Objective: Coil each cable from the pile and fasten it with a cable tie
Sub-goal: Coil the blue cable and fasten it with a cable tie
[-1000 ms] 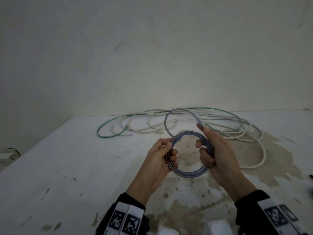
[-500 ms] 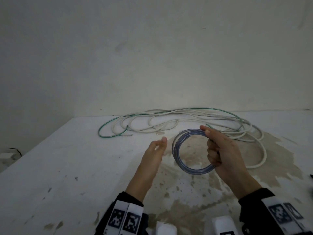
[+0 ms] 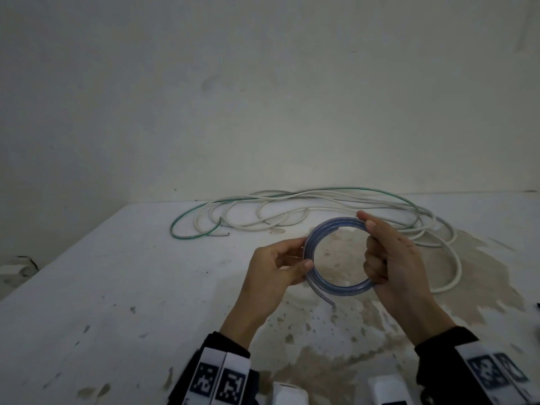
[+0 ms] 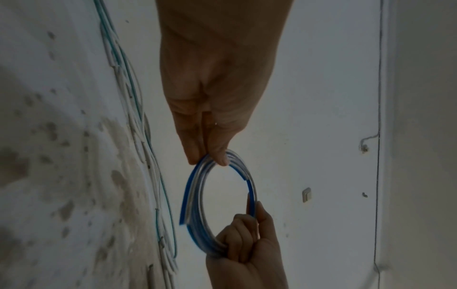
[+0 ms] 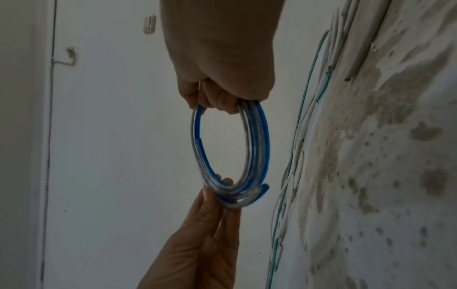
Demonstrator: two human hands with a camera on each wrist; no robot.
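Note:
A blue and clear cable coil (image 3: 330,229) (image 4: 195,187) (image 5: 257,140) is held above the table between both hands. My left hand (image 3: 280,267) (image 4: 212,140) pinches its left side between thumb and fingers. My right hand (image 3: 391,258) (image 5: 217,93) grips the right side, fingers curled through the ring and thumb on the top. A short loose end (image 3: 323,298) sticks out below the coil. Behind lies the pile of white cables (image 3: 292,206) with a green cable (image 3: 193,232) looped among them. No cable tie is in view.
The white table (image 3: 117,287) is stained brown in the middle and to the right. A plain wall rises behind it. White box-like objects (image 3: 385,390) sit at the near edge between my sleeves.
The left hand let go of the coil half a second ago and has now come back to pinch its left side. The last loose loop is wound in; the right hand kept its grip.

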